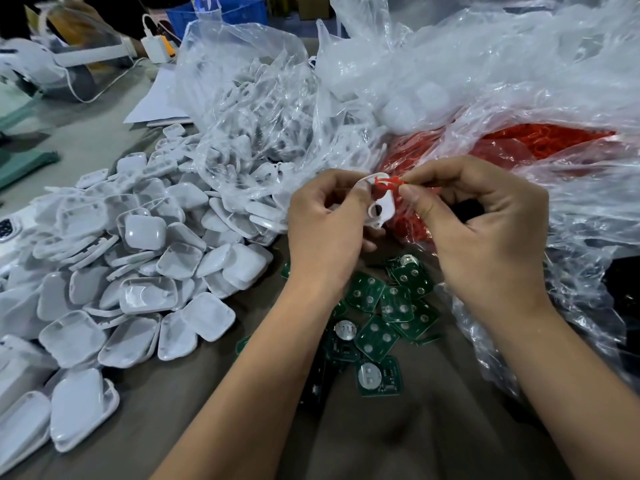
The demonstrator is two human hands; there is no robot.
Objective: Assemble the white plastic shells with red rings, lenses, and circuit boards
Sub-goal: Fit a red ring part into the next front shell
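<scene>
1. the white shell (379,206) is held mid-frame, its long axis running from 11 to 5 o'clock, holes facing the camera.
2. the left hand (325,223) grips it; the right hand (485,223) pinches a red ring (388,182) at its 12 o'clock edge.
3. best seated squarely, i judge, pressed evenly.
4. green circuit boards (375,337) lie at 6 o'clock.

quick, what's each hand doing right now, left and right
Left hand: closed, holding the white shell piece.
Right hand: closed, pinching the red ring at the shell's top.
</scene>
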